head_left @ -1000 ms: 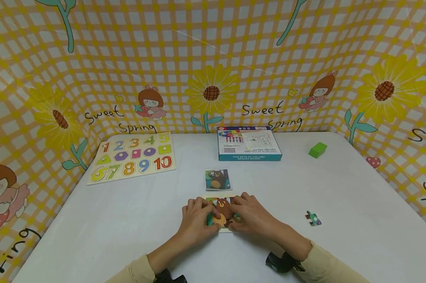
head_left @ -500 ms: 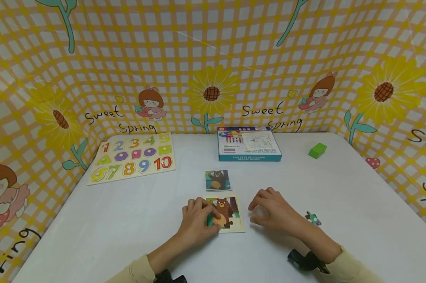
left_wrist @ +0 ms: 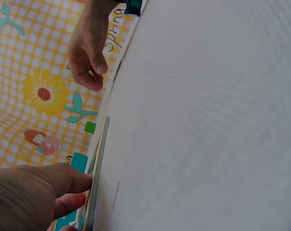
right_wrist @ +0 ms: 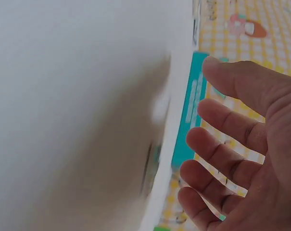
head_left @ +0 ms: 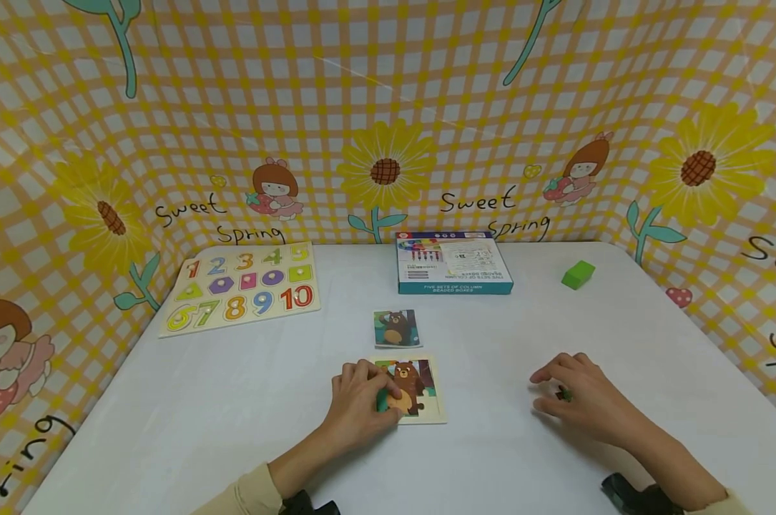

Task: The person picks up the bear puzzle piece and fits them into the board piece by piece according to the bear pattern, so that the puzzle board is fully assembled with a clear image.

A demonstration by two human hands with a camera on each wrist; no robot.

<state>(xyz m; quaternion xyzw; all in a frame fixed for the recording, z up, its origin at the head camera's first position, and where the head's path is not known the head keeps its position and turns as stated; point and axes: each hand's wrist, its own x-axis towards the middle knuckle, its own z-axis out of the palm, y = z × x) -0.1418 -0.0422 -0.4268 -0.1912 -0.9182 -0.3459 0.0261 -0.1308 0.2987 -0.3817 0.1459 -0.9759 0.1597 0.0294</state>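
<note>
A small square jigsaw board (head_left: 440, 409) with a brown bear picture lies in front of me; a cream patch shows at its lower right. My left hand (head_left: 357, 402) holds the board's left side with bent fingers, covering part of the picture. In the left wrist view, its thumb and fingers (left_wrist: 70, 179) meet the board's edge. Off to the right, my right hand (head_left: 587, 400) hovers around a loose puzzle piece (head_left: 564, 393), mostly hidden by the hand. The right wrist view shows this hand's fingers (right_wrist: 217, 144) spread, with nothing between them.
Just beyond the board lies a bear picture card (head_left: 397, 329). Farther back are a number-and-shape peg board (head_left: 239, 290) at left, a flat blue-and-white box (head_left: 455, 265) in the middle and a green block (head_left: 578, 275) at right. A patterned cloth rises behind the white table.
My right hand has left the jigsaw board and moved right to the loose puzzle piece, its fingers parting. The left hand has stayed on the board.
</note>
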